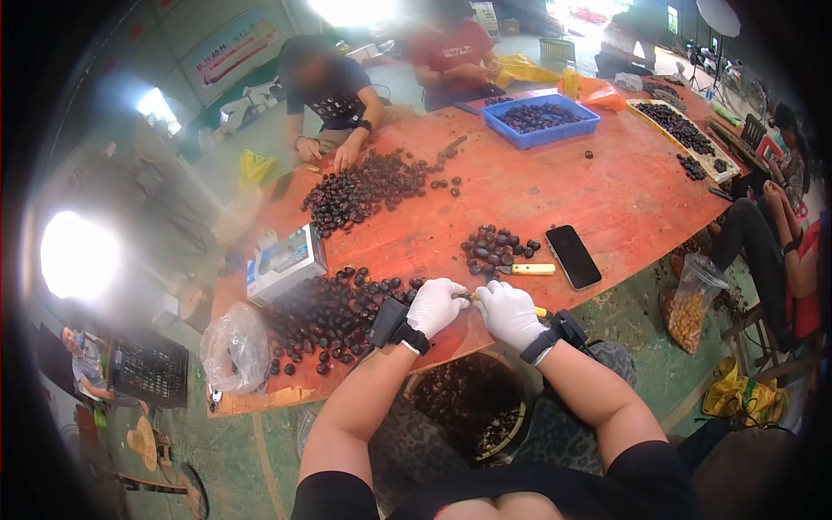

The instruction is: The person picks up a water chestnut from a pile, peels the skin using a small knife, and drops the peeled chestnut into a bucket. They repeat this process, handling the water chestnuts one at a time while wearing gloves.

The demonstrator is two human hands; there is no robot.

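White-gloved, my left hand (436, 305) is closed at the table's near edge, its fingertips pinching what looks like a chestnut, mostly hidden. My right hand (509, 310), gloved too, is wrapped round a knife whose yellow handle end (541, 312) sticks out beside the wrist. The fingertips of both hands nearly meet. Left of them spreads a pile of dark brown chestnuts (334, 312). Just beyond lie a smaller heap of chestnuts (491, 250) and a second knife (530, 269) with a pale yellow handle. A tub (468, 403) with dark shells stands below my hands.
On the red table (416, 234) are a phone (573, 257), a white box (286, 263), a plastic bag (236, 348), a blue basket (541, 134) and a long tray (685, 139). Co-workers sit opposite and at right. A bag of peeled chestnuts (686, 316) stands at right.
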